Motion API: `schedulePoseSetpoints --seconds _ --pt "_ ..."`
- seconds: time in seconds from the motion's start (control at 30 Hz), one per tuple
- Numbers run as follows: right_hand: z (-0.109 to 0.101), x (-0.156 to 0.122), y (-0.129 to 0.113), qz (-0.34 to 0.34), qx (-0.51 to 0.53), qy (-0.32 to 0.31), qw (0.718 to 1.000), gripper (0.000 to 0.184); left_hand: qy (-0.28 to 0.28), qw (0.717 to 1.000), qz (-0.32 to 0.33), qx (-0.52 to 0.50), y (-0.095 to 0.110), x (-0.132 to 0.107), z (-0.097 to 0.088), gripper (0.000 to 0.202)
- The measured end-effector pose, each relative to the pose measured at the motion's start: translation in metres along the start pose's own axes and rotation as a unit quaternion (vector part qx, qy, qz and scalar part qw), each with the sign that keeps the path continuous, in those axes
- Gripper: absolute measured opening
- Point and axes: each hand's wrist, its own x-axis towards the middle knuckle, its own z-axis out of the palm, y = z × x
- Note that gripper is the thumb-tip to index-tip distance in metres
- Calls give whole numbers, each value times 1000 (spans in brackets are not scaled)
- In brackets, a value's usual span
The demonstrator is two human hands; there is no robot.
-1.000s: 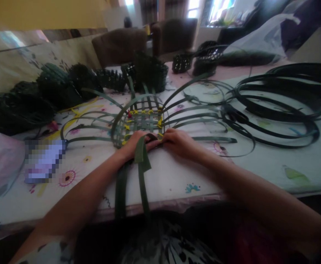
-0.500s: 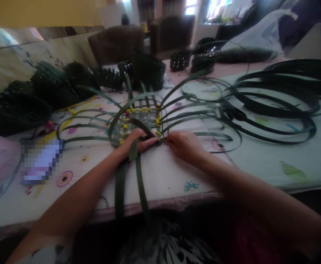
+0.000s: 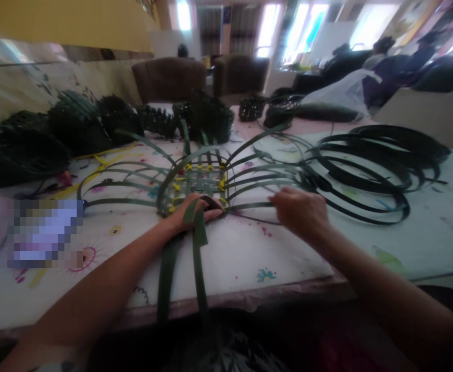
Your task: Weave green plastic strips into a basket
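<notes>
A flat woven base [image 3: 199, 182] of dark green plastic strips lies on the table, yellow ties at its crossings and long loose strip ends arching out on all sides. My left hand [image 3: 195, 211] is closed at the base's near edge, pinching a green strip [image 3: 199, 227] whose short end folds over the fingers. To the right, my right hand [image 3: 301, 207] is a fist around a thin dark strip [image 3: 255, 219] that runs back to the base's near right corner. Its fingertips are partly hidden, and other strip ends pass close by.
Coils of dark green strip [image 3: 366, 175] lie at the right. Several woven green baskets [image 3: 77, 124] line the left and back of the table, with a white plastic bag [image 3: 335, 98] behind. A blurred-out item [image 3: 48, 232] sits at left. Chairs [image 3: 168, 77] stand beyond; people are in the background.
My right hand has moved right, away from my left hand, drawing the thin strip out. The strip loop over my left hand has become smaller. The view has tilted up slightly.
</notes>
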Motion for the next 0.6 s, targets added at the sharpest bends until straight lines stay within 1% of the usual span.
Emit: schedulePoseSetpoints --seconds 0.1,0.17,0.23,0.27,0.3,0.33,0.37,0.4,0.43,0.47,0.5,0.53,0.57,0.6 --pt "-12 23 39 86 -34 9 996 37 -12 1000 2 -4 -1 -2 -3 22" --pt "-17 44 71 126 -35 11 991 44 -18 1000 -2 -12 -2 -5 -5 22" --pt "-22 67 107 172 -39 22 984 44 -22 1000 -4 -21 -3 -7 -6 23" --pt "-24 78 126 218 -51 35 974 44 -21 1000 -3 -23 -3 -8 -6 24" --pt "-27 89 144 246 -56 56 966 47 -20 1000 -4 -23 -4 -9 -5 25" --pt "-31 99 160 256 -60 78 961 48 -17 1000 -3 -21 -4 -9 -5 26" --pt "-36 107 173 251 -43 46 966 43 -11 1000 0 -19 -5 -10 -4 25" --pt "-42 112 180 235 -18 16 972 40 -3 1000 4 -17 -5 -10 -4 24" --pt "-48 114 181 248 -16 22 968 43 1 1000 9 -15 -5 -10 -3 23" --pt "-54 111 175 242 -22 64 968 45 2 1000 16 -14 -5 -10 -3 22" --pt "-59 105 163 216 -21 118 969 43 2 1000 23 -13 -5 -10 -3 21" --pt "-62 95 144 179 -11 193 965 36 1 1000 27 -12 -5 -10 -3 20" --pt "-63 81 121 107 20 226 968 31 0 1000 29 -12 -4 -9 -3 20" --pt "-61 66 94 38 51 244 968 30 0 1000 29 -11 -4 -9 -3 20"
